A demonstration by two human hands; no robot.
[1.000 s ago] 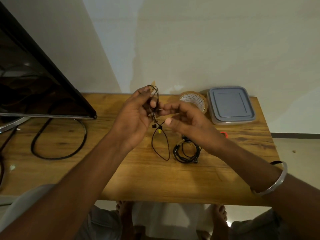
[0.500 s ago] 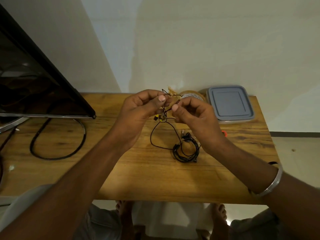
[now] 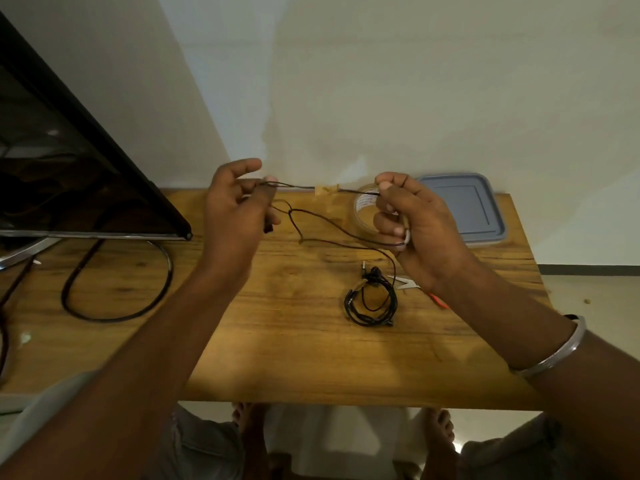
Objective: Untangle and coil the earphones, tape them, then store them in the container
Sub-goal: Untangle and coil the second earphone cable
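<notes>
Stretching the earphone cord point(image 3: 294, 185) between them, both hands hung level with the tape roll point(image 3: 363, 211). The left hand point(image 3: 239, 216) was well to the roll's left and the right hand point(image 3: 419, 230) directly in front of it, covering part of it. The taut upper strand ran side to side, with a tan scrap of tape point(image 3: 325, 190) stuck on it just left of the roll. The left thumb and fingers pinched one end, forefinger lifted clear; the right pinched the other, its lower fingers curled round further strands. Slack loops sagged between the hands, so the next untangling pull probably lay along that same axis, with the left hand nearer the crossing. Whether the loops formed a real knot could not be told, and the cord ends were buried in the grips. A coiled second set point(image 3: 372, 301) lay nearer the person than the roll; the lidded container point(image 3: 464, 209) stood just right of it.
</notes>
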